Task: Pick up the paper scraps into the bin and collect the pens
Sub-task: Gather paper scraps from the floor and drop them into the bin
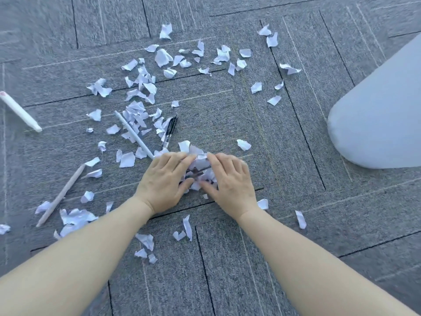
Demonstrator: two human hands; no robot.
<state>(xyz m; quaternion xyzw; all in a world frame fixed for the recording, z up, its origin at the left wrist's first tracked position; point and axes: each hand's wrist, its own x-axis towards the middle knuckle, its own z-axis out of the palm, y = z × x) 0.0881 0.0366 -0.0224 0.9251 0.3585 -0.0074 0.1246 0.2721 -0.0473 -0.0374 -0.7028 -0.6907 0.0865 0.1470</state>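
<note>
Head cam | left hand (165,180) + right hand (229,179) cupped around paper scraps (199,165) | on carpet floor (296,224) | pens (134,134) beside

Left hand (163,182) and right hand (230,181) cup pile of paper scraps (200,169) on grey carpet floor (262,137); pens (134,134) scattered among loose scraps.

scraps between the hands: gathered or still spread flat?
Gathered: the scraps sit bunched in a heap, left hand and right hand cupped around them.

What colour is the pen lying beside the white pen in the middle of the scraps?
Black, with a clear section near one end: the black pen shows in the head view, partly under paper scraps.
</note>
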